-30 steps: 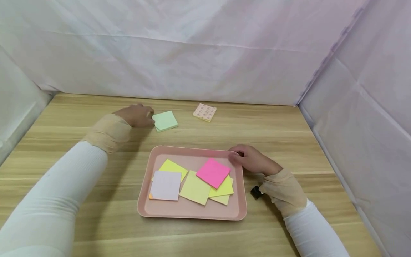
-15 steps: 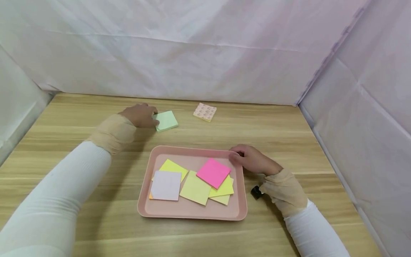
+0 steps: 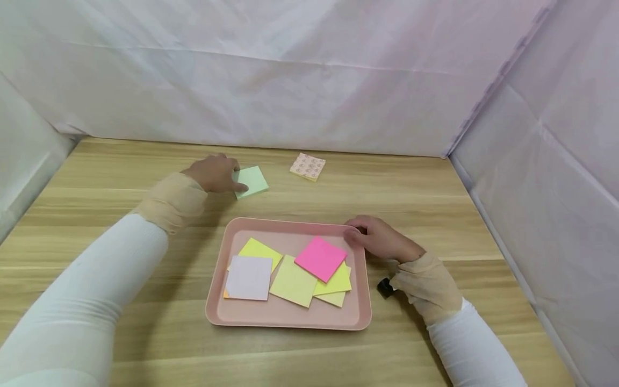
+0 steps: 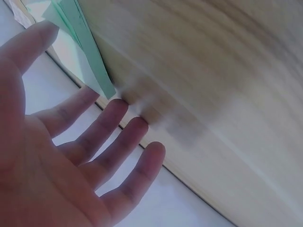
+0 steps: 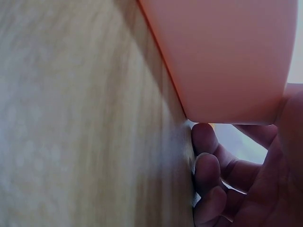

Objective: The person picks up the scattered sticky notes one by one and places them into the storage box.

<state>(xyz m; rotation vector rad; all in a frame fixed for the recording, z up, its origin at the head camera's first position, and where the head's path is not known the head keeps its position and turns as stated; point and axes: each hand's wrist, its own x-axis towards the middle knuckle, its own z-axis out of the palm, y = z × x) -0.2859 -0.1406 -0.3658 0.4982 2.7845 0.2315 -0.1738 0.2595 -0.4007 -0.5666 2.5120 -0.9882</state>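
My left hand [image 3: 215, 173] reaches over the left side of a pale green sticky note pad [image 3: 253, 179] at the back of the table. Its thumb lies over the pad's near part, the index finger at the far edge. In the left wrist view, the fingers [image 4: 113, 116] are spread and slightly bent beside the green pad [image 4: 92, 52]. My right hand [image 3: 384, 239] holds the far right corner of a pink tray [image 3: 290, 325], thumb over the rim. In the right wrist view its curled fingers [image 5: 207, 172] sit low behind the tray wall [image 5: 227, 61].
Inside the tray lie a lilac pad [image 3: 249, 278], a hot pink pad [image 3: 321, 259] and several yellow ones [image 3: 293, 281]. A patterned pad [image 3: 308, 166] lies farther back, right of the green one. White cloth [image 3: 309, 75] closes off the table's back.
My left hand has moved a little to the right, its thumb and index finger now over the green pad. The pad, the tray and my right hand stay in place.
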